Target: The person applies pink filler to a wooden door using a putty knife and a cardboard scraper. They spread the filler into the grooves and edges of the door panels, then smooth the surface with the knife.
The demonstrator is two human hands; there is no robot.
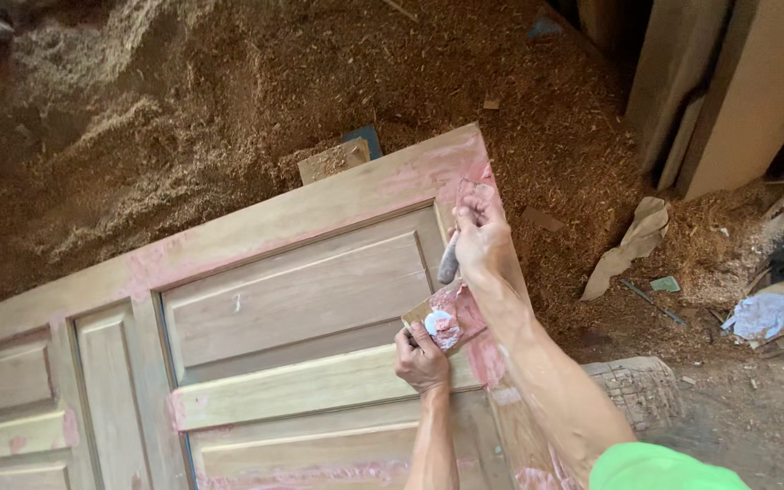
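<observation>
My left hand grips a stiff little board of soft pink putty, best held underneath, while my right hand pinches the light scraper over the door.

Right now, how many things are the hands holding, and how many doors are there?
Small boards with pink putty: 1, in the left hand, board
Putty knives: 1, in the right hand, knife
Wooden doors: 1
Total: 3

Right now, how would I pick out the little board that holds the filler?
Find the big panelled wooden door lying over the sawdust. Near its right edge, the left hand holds a small flat board. Unlike the bare scrap block beyond the door, it carries pink smears and a pale blob.
</observation>
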